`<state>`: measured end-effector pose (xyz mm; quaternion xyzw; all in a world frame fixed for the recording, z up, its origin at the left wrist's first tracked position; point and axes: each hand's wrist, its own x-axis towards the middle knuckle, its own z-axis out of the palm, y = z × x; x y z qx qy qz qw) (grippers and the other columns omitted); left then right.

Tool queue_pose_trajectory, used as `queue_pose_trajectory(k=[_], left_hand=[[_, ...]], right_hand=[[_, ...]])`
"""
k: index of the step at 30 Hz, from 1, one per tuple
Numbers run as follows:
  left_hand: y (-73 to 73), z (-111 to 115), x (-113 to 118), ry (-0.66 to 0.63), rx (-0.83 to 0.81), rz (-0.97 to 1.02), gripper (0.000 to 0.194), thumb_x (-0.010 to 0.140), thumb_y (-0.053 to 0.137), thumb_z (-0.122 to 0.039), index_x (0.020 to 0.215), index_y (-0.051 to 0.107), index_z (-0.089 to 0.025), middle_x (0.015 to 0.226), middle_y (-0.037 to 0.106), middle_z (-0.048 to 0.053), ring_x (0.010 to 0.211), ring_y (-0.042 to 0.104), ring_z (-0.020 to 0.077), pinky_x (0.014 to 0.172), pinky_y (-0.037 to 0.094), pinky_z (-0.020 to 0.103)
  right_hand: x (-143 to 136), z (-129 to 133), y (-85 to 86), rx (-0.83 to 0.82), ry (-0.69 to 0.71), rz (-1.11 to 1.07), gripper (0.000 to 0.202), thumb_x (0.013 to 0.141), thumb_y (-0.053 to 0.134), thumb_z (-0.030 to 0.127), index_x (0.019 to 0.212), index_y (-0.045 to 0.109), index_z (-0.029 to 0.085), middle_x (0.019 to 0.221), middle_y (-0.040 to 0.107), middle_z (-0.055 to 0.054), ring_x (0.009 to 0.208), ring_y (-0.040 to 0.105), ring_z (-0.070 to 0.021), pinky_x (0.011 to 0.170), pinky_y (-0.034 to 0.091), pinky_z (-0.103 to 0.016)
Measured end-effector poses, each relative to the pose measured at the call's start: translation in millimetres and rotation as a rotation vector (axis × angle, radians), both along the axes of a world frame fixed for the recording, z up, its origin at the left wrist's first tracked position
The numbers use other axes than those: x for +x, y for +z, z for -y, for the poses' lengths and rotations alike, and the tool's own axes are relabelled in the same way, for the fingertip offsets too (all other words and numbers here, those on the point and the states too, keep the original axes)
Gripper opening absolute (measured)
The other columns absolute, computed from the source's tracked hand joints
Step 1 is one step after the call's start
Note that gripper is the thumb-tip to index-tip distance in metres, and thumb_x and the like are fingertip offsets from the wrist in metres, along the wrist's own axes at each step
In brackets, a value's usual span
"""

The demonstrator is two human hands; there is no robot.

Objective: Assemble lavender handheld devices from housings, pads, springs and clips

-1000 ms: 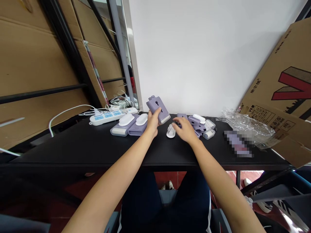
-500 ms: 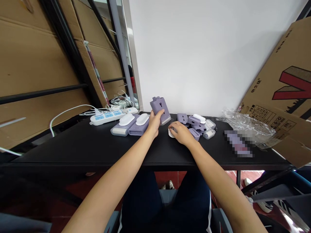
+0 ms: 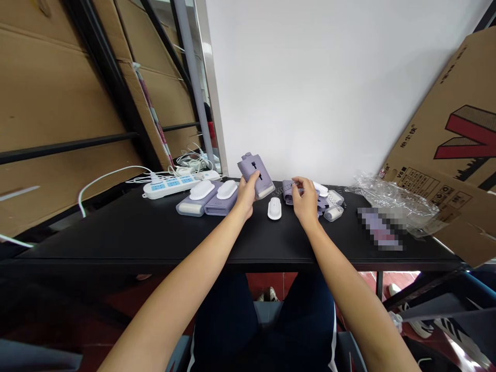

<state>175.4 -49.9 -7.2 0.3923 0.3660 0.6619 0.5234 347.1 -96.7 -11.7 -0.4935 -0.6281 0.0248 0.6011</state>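
1. Picked out, far left on the black table (image 3: 127, 232), a white power strip (image 3: 176, 183) with blue sockets; then, just beside it, two purple cases (image 3: 220, 207), both topped by white oval pieces (image 3: 201, 189).

2. Caught the left hand (image 3: 245, 196) clamped on a third case, thumb pressed across the front, fingers wrapped behind and partly hidden.

3. Saw that held case (image 3: 265, 178) tilted, up off the table. Looked light and stiff-walled, perhaps slick on the smooth faces; seemed best taken by the long edges, clear of the dark cutout.

4. Spotted a loose white piece (image 3: 275, 208) lying between the hands. Judged very light, apt to skid, best pinched by the rim.

5. Found the right hand (image 3: 306, 200) half curled, thumb and forefinger slightly apart, right at a small purple case (image 3: 287, 191); could not make out grip or mere touch.

6. Noted, further right, clear-ended pieces (image 3: 333, 213), crumpled plastic wrap (image 3: 399, 199) and a leaning cardboard box (image 3: 430, 170).
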Motion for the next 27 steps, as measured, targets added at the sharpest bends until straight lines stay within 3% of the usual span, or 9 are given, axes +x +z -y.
queue_pose_trajectory(k=[4,7,10,16,22,24,27], left_hand=[[1.2,1,-1,-0.008,-0.006,0.018,0.042,0.088,0.070,-0.051,0.123,0.062,-0.028,0.118,0.071,0.005,0.097,0.072,0.0224,0.076,0.062,0.033],[1.3,0,-1,0.004,-0.013,0.026,0.042,0.088,0.070,-0.051,0.122,0.063,-0.027,0.116,0.071,0.006,0.093,0.072,0.0222,0.075,0.062,0.034],[0.8,0,-1,0.020,-0.015,0.029,0.043,0.087,0.072,-0.052,0.120,0.064,-0.026,0.114,0.071,0.006,0.093,0.072,0.0224,0.073,0.062,0.033],[1.1,1,-1,0.033,-0.028,0.012,0.044,0.087,0.071,-0.052,0.121,0.063,-0.026,0.114,0.071,0.006,0.095,0.072,0.0220,0.070,0.062,0.031],[2.1,1,-1,0.035,-0.024,0.037,0.041,0.088,0.071,-0.050,0.120,0.063,-0.027,0.112,0.071,0.005,0.095,0.072,0.0216,0.072,0.061,0.030],[1.7,1,-1,0.040,-0.020,0.041,0.041,0.087,0.072,-0.051,0.120,0.064,-0.026,0.111,0.071,0.005,0.095,0.072,0.0217,0.073,0.062,0.031],[1.3,1,0,0.048,-0.009,0.051,0.042,0.088,0.072,-0.050,0.120,0.063,-0.026,0.109,0.071,0.005,0.094,0.072,0.0219,0.074,0.062,0.032]], right_hand=[[2,5,2.9,-0.009,-0.129,0.113,0.029,0.092,0.048,0.021,0.113,0.068,0.020,0.113,0.065,-0.011,0.109,0.060,-0.0251,0.099,0.046,-0.040],[1,9,3.3,-0.146,-0.204,0.306,0.027,0.085,0.049,0.014,0.100,0.071,0.021,0.106,0.067,-0.010,0.107,0.059,-0.0287,0.098,0.043,-0.043],[-2,11,2.1,-0.235,-0.272,0.439,0.023,0.087,0.052,0.018,0.096,0.073,0.022,0.105,0.066,-0.012,0.107,0.058,-0.0311,0.096,0.041,-0.045],[-2,7,-5.1,-0.266,-0.312,0.472,0.032,0.093,0.052,0.023,0.117,0.073,0.019,0.136,0.057,-0.020,0.126,0.053,-0.0363,0.103,0.039,-0.052],[-1,10,-4.9,-0.129,-0.410,0.430,0.030,0.091,0.052,0.019,0.114,0.072,0.017,0.161,0.036,-0.021,0.151,0.028,-0.0393,0.115,0.026,-0.059],[-5,12,-3.6,-0.094,-0.386,0.474,0.030,0.094,0.050,0.019,0.114,0.072,0.018,0.156,0.043,-0.021,0.148,0.033,-0.0375,0.115,0.026,-0.056],[-15,14,-5.9,-0.108,-0.272,0.651,0.029,0.100,0.045,0.027,0.112,0.072,0.021,0.129,0.065,-0.018,0.126,0.052,-0.0337,0.107,0.033,-0.051]])
